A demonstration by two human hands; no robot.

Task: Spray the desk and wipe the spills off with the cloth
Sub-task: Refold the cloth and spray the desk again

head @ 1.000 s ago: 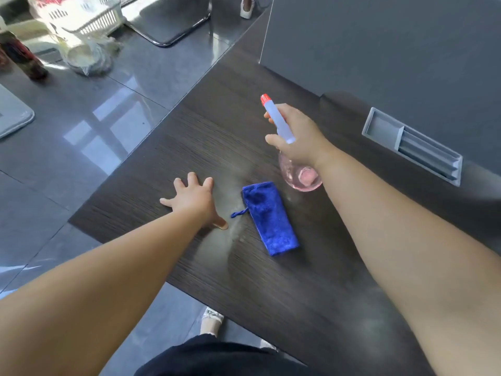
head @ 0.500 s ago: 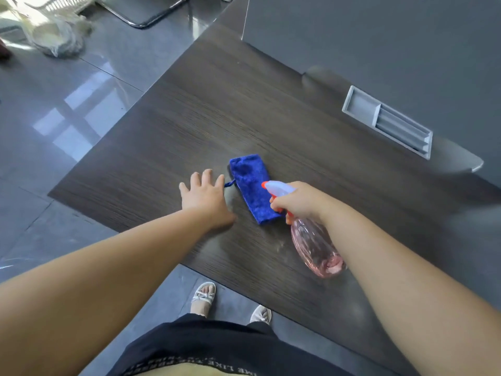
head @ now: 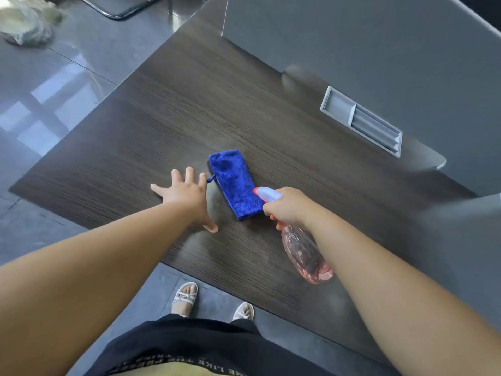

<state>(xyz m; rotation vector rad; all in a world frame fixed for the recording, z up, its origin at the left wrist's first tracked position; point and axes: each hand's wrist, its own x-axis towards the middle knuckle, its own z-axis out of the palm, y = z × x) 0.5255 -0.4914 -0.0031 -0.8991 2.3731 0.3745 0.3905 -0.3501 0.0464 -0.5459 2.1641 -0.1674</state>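
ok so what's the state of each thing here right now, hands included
left hand: open, pressed flat on the desk beside the cloth
right hand: grips the spray bottle at its head
spray bottle: held tilted, nozzle toward the cloth
cloth: folded, lying on the desk, in neither hand
desk: hazy smear near the front edge

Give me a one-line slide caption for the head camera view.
Right hand holds a pink spray bottle near a blue cloth; left hand rests flat on the dark desk.
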